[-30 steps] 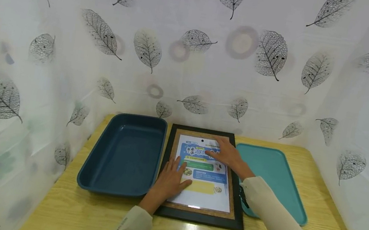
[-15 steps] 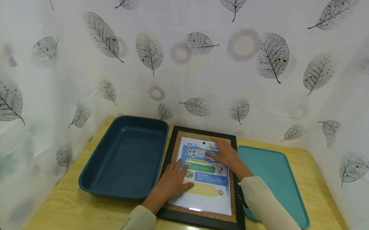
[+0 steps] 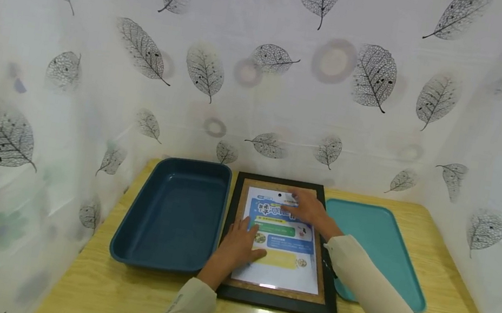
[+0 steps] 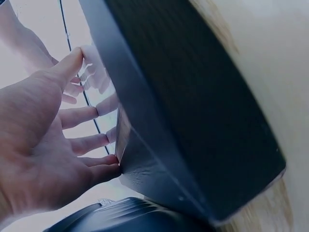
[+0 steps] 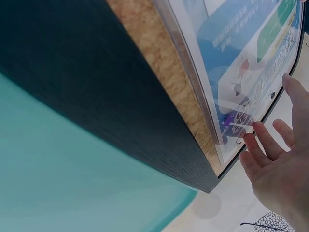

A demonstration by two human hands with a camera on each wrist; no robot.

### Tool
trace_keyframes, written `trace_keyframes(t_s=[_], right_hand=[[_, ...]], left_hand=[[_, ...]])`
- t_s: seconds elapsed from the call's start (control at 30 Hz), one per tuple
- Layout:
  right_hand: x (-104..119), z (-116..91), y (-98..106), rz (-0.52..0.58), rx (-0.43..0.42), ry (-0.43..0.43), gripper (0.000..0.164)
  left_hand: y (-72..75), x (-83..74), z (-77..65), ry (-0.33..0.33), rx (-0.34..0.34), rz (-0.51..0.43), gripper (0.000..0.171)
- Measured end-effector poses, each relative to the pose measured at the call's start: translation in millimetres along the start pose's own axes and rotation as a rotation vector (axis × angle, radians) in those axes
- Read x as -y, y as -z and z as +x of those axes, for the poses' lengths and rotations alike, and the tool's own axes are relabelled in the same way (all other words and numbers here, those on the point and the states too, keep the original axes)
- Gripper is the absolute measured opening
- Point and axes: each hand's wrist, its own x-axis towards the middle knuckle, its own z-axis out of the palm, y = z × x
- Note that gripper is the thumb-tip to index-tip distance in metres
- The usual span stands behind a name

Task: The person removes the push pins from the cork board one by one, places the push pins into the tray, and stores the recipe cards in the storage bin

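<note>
A black-framed board [image 3: 277, 302] with a cork face [image 5: 149, 43] lies in the middle of the table. On the cork lies a printed sheet [image 3: 295, 281], glossy like a clear cover, with blue, green and yellow blocks. My left hand [image 3: 238, 245] rests on the sheet's left side, fingers spread. Seen in the left wrist view, the left fingertips [image 4: 112, 158] touch the glossy surface by the frame's raised edge. At the upper right, my right hand [image 3: 310, 211] touches the sheet near its corner, fingers loosely bent and gripping nothing in the right wrist view.
A deep dark-blue tray [image 3: 174, 221] stands left of the board. On the right lies a flat teal tray [image 3: 368, 238], partly behind the right forearm. A leaf-patterned curtain [image 3: 233, 22] encloses the back and sides of the wooden table [image 3: 129, 301].
The whole head view has drifted slightly, so everything sits a little further right and lower. Both hands stay in nearly the same places on the sheet.
</note>
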Motion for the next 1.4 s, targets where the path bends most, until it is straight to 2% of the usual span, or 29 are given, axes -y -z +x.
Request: trace_keyframes(t_s=[0.4, 0.7, 1.17, 1.4], right_hand=[[5.2, 6.1, 3.6, 0.004, -0.008, -0.007, 0.065], [3.3, 16.8, -1.3, -0.07, -0.044, 0.015, 0.055], [9.7, 27.5, -3.9, -0.141, -0.055, 0.052, 0.044], [12.8, 31.3, -0.6, -0.127, -0.03, 0.086, 0.041]], left_hand=[[-2.2, 0.4, 2.6, -0.006, -0.019, 0.001, 0.079], [-4.9, 1.3, 3.6, -0.02, -0.036, -0.003, 0.079], [-2.0, -1.4, 2.6, 0.014, -0.007, -0.016, 0.08], [-2.9, -1.3, 3.2, 0.014, -0.008, -0.012, 0.079]])
